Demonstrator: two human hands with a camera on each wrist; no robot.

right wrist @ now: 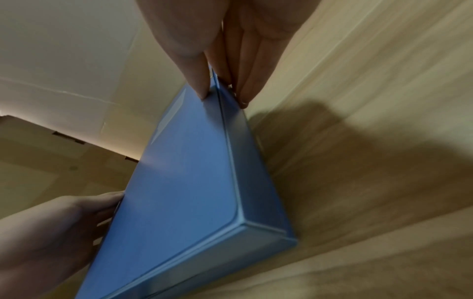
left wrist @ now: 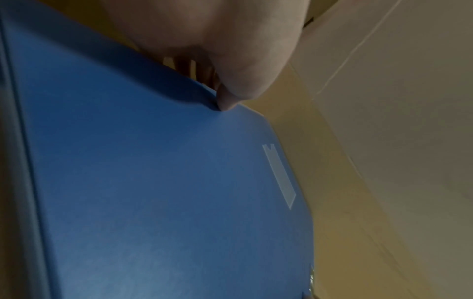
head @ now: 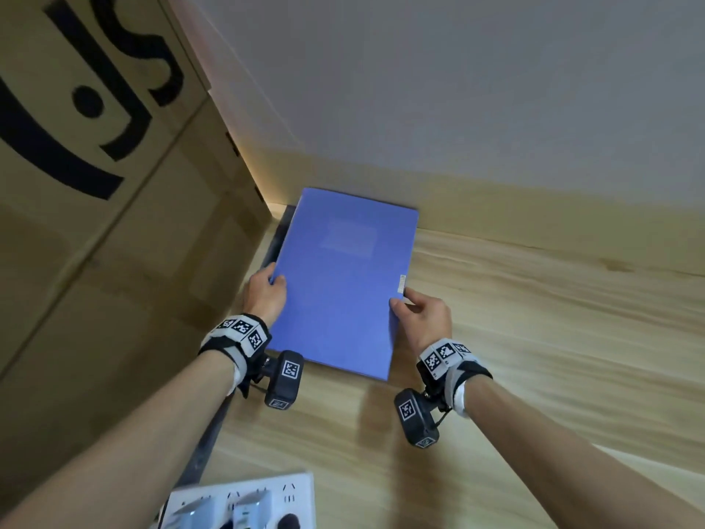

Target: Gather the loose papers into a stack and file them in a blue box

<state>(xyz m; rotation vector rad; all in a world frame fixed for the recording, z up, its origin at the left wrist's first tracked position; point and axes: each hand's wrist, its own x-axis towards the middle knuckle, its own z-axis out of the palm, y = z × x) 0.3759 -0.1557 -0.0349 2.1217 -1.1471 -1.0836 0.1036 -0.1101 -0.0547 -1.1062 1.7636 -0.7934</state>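
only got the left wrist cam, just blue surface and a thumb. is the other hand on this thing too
Observer: Yes. The right hand pinches the blue file box at its right edge, thumb on top.
Operator: is the box flat on the table
Observer: The right wrist view shows it lifted at that edge above the wooden table, casting a shadow.
Operator: anything close on my side
Observer: A large cardboard box stands right beside the left hand.
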